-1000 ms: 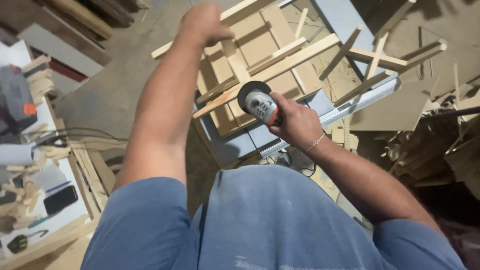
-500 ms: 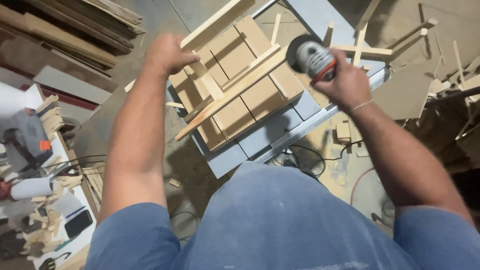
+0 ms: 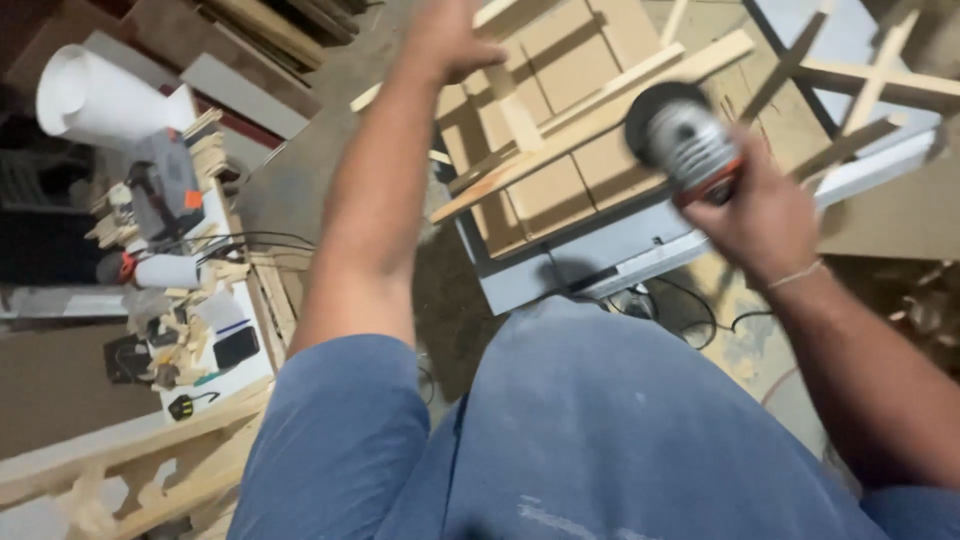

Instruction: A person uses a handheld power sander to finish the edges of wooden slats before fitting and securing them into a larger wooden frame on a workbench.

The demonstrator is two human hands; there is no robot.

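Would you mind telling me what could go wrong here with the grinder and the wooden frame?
The right hand holds the angle grinder single-handed, so it might kick or slip. The left hand rests on the wooden frame close to the disc's path. The cable on the floor by the person's legs could snag.

The left hand runs off the top edge, its fingertips out of sight. The right hand and the grinder it grips are smeared with blur, the disc's detail unreadable. The wooden frame is cut by the top edge. Small bits on the white bench are too tiny to tell.
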